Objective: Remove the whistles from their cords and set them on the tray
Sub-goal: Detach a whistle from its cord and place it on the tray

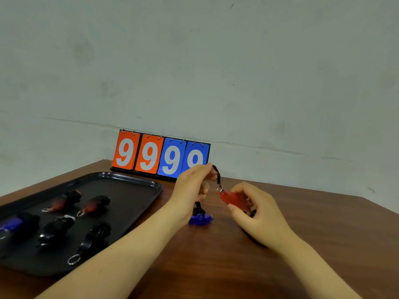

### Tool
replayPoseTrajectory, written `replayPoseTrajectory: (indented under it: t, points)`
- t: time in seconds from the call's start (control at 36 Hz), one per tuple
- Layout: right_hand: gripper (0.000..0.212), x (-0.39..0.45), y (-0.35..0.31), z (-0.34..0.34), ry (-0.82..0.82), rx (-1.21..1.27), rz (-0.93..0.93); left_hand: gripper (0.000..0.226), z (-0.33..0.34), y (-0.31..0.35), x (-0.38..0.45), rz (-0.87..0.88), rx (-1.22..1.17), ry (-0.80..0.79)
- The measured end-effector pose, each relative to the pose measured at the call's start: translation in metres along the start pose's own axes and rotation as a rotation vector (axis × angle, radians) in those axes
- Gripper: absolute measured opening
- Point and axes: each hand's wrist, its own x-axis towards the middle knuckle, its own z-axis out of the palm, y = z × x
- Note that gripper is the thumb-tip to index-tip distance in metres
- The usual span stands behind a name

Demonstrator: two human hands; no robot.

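**Red whistle in hand, cord pinched above it**

Red plastic catches the eye at centre: the right hand [257, 214] curls its fingers and thumb around a red whistle [234, 199], held up off the wooden table [302, 244]. Just above it, the left hand [192, 188] pinches a black cord [218, 175] between thumb and fingertips, and that cord drops to a small metal ring [219, 188] at the whistle's tip. So whistle and cord meet right between the 2 hands.

Down below the left hand, a blue whistle [200, 220] lies on the table with more black cord rising from it.

Over on the left sits the black tray [133, 182], and it carries 2 reddish whistles [62, 202], 2 black ones [56, 229] and a blue one [10, 225] at the near left edge. Whether dark cord is bundled with them is hard to tell.

At the back, against the wall [194, 61], a flip scoreboard [160, 155] reads 9 9 9 9, 2 cards orange and 2 blue.
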Motion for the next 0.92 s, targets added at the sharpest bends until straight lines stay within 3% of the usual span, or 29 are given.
replayPoseTrajectory:
  t: [0.17, 0.33, 0.75, 0.86, 0.92]
  points:
    - [0.024, 0.001, -0.002, 0.001, -0.001, -0.020, 0.030, 0.019, 0.001, 0.002, -0.002, 0.028, 0.017, -0.052]
    - [0.024, 0.002, -0.001, 0.004, -0.028, -0.015, 0.062, 0.021, 0.003, 0.001, -0.005, 0.075, 0.022, -0.145]
    - [0.027, 0.000, 0.003, 0.016, -0.146, -0.020, 0.070, 0.024, 0.006, -0.002, -0.007, 0.146, -0.014, -0.076]
    - [0.027, 0.000, -0.002, 0.020, -0.056, 0.130, 0.073, 0.024, 0.008, -0.003, -0.008, 0.105, -0.119, -0.077]
    - [0.011, 0.001, -0.003, 0.024, 0.014, 0.169, 0.110, 0.023, 0.009, -0.005, -0.009, 0.091, -0.169, -0.087]
